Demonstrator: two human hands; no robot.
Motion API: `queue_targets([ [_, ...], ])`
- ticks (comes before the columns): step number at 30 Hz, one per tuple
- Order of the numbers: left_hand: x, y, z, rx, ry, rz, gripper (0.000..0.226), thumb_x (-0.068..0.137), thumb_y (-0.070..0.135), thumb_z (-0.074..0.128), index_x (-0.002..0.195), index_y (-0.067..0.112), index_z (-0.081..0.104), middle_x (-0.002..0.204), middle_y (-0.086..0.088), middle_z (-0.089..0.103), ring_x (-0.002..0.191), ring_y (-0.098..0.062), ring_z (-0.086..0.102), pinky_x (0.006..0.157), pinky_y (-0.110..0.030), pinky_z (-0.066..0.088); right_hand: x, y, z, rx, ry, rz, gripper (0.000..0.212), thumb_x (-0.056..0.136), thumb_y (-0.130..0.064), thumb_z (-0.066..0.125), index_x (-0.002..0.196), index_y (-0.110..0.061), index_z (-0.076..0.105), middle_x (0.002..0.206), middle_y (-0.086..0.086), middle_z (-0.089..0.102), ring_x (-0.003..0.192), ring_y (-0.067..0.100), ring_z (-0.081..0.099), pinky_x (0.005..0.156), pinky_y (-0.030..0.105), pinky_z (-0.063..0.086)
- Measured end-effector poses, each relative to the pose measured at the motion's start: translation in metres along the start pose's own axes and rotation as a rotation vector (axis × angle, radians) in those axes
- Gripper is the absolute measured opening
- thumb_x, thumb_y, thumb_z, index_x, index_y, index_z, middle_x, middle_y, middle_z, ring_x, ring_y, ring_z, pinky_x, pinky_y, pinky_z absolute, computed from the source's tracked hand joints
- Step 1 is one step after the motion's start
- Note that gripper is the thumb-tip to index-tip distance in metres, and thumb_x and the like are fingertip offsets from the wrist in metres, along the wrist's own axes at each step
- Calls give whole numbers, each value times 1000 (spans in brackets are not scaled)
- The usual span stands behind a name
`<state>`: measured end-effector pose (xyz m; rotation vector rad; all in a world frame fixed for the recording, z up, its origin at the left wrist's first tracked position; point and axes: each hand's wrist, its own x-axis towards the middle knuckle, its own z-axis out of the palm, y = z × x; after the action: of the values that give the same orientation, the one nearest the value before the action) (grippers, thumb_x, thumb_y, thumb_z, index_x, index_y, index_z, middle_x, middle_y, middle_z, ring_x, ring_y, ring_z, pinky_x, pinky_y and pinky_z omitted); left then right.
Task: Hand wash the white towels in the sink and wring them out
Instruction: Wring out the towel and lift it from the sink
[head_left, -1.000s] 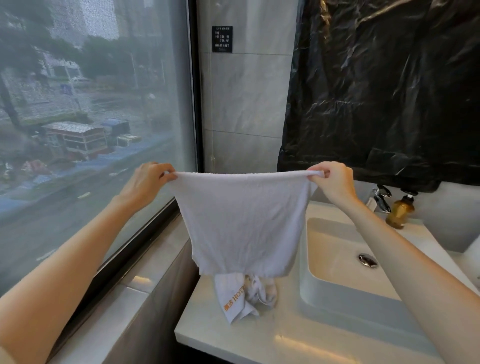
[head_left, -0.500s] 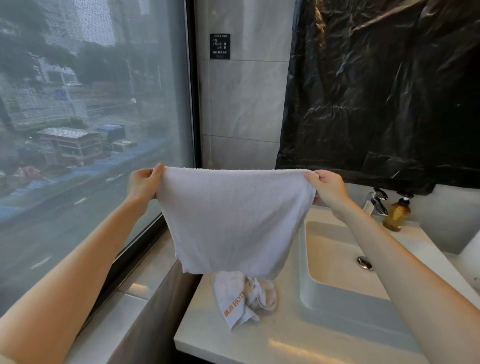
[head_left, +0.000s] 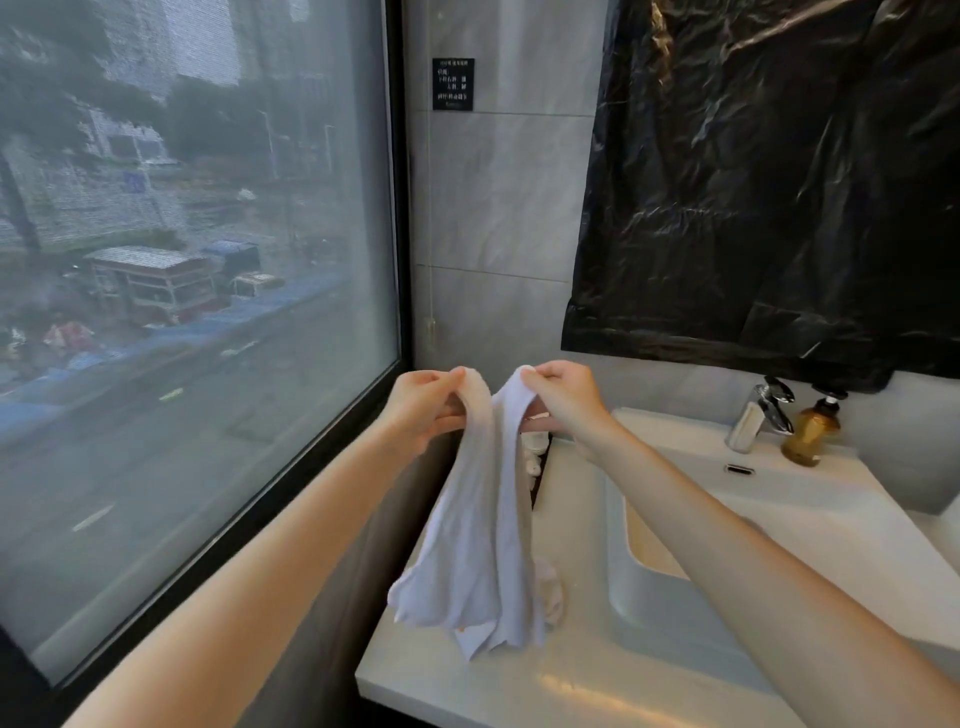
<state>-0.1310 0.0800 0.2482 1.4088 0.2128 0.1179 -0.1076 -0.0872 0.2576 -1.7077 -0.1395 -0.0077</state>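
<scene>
white towel held up over the bench, left of the sink

a wide window (head_left: 197, 312) fills the left; a black plastic sheet (head_left: 753, 182) hangs on the wall above the white sink (head_left: 841, 493) set in the pale bench (head_left: 597, 691). the white towel (head_left: 483, 545) hangs over the bench's left end, outside the basin, its top corners close together. the left grip (head_left: 423, 405) pinches one corner, the right grip (head_left: 563, 397) pinches the other. a second crumpled towel (head_left: 551, 592) lies on the bench behind it. a chrome tap (head_left: 763, 410) and an amber soap bottle (head_left: 810, 431) stand at the sink's back rim.
</scene>
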Motion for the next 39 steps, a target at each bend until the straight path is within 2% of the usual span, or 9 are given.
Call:
queue_targets([
  [4, -9, -3, 15, 65, -94, 74, 24, 96, 19, 60, 99, -2, 70, 105, -20, 71, 90, -30, 71, 80, -38, 59, -3, 7, 11, -101, 8, -121, 14, 92, -19, 63, 87, -8, 68, 86, 12, 72, 77, 22, 72, 62, 31, 61],
  [10, -17, 5, 18, 24, -210, -21, 28, 92, 10, 60, 119, 2, 66, 126, -5, 63, 106, -25, 67, 86, -34, 58, -7, 6, 7, -134, -157, -167, 19, 88, -15, 65, 102, -18, 76, 90, 6, 75, 86, 16, 72, 76, 28, 59],
  [15, -28, 15, 7, 118, -309, -65, 33, 85, 17, 60, 116, 11, 70, 122, -1, 50, 109, -17, 52, 77, -31, 56, -13, -2, -6, -94, -119, -204, 12, 88, -11, 69, 98, -7, 75, 84, 8, 73, 73, 11, 69, 62, 17, 54],
  [20, -20, 8, -20, 326, -195, 212, 29, 88, 27, 51, 110, 37, 68, 110, 12, 53, 110, -13, 49, 105, -39, 43, -10, -12, -26, -92, -246, -201, 18, 93, -4, 59, 108, -2, 70, 89, 2, 73, 77, 5, 70, 68, 19, 55],
  [23, -9, -13, -37, 692, -222, 275, 76, 63, 62, 69, 133, 56, 40, 144, 13, 35, 136, -12, 29, 116, -38, 27, -10, -25, -34, -137, -283, -247, 18, 95, -6, 56, 109, -5, 69, 93, 2, 72, 82, 5, 68, 75, 22, 56],
  [25, -8, -25, -43, 673, -336, 181, 94, 62, 59, 78, 143, 49, 31, 148, 16, 36, 136, -6, 35, 114, -35, 34, -11, -34, -39, -149, -315, -276, 17, 96, -5, 54, 107, -5, 68, 94, 2, 71, 82, 5, 66, 71, 19, 54],
  [30, -13, -26, -52, 340, -456, 49, 36, 84, 24, 74, 117, 11, 65, 113, 0, 72, 110, -17, 66, 91, -27, 53, -10, -38, -56, -273, -292, -250, 17, 95, -4, 50, 98, -14, 64, 92, 0, 67, 82, 8, 62, 65, 18, 49],
  [35, -8, -9, -56, 418, -434, 141, 46, 80, 40, 73, 97, -3, 70, 95, -10, 68, 91, -15, 67, 78, -20, 55, -5, -12, -76, -514, -208, -162, 12, 97, -11, 50, 103, -12, 60, 102, 6, 65, 97, 20, 64, 74, 34, 60],
  [39, 8, -1, -43, 526, -288, 313, 19, 87, 25, 72, 80, 7, 76, 81, 1, 65, 80, -9, 60, 78, -24, 50, -1, -1, -82, -541, -174, -168, 8, 98, -15, 52, 103, -16, 59, 105, 3, 61, 97, 17, 62, 66, 32, 60],
])
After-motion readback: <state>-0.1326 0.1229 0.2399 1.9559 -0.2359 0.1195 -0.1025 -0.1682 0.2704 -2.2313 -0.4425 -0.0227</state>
